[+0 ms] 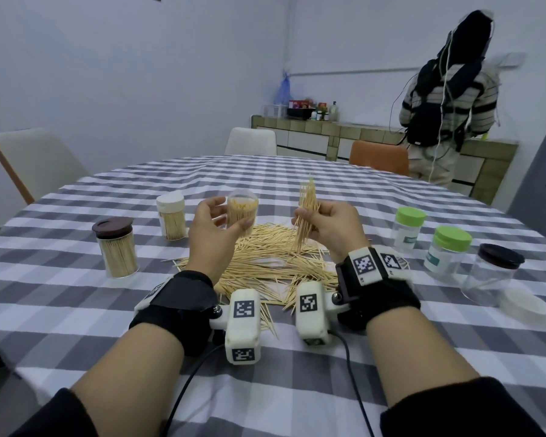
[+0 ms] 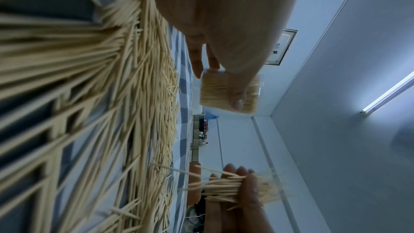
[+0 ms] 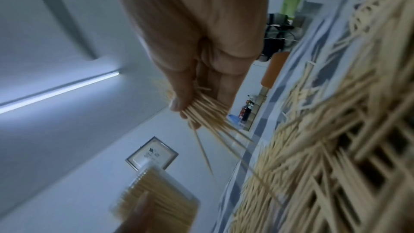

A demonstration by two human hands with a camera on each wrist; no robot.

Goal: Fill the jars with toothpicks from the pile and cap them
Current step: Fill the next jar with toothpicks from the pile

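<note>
My left hand (image 1: 216,220) holds a clear open jar (image 1: 242,209) above the table, its mouth tipped toward me and packed with toothpicks. In the left wrist view the thumb (image 2: 237,93) lies across that jar (image 2: 228,93). My right hand (image 1: 323,220) grips a bundle of toothpicks (image 1: 306,212) upright, just right of the jar and apart from it; the bundle (image 3: 208,112) fans out below the fingers. The loose toothpick pile (image 1: 271,263) lies on the checked tablecloth under both hands.
Left of the pile stand a brown-lidded jar (image 1: 115,250) and a white-lidded jar (image 1: 171,218), both full. Right: two green-lidded jars (image 1: 408,228) (image 1: 448,249), a dark-lidded clear jar (image 1: 492,272), a white lid (image 1: 528,305). Chairs ring the table; a person (image 1: 445,99) stands at the far counter.
</note>
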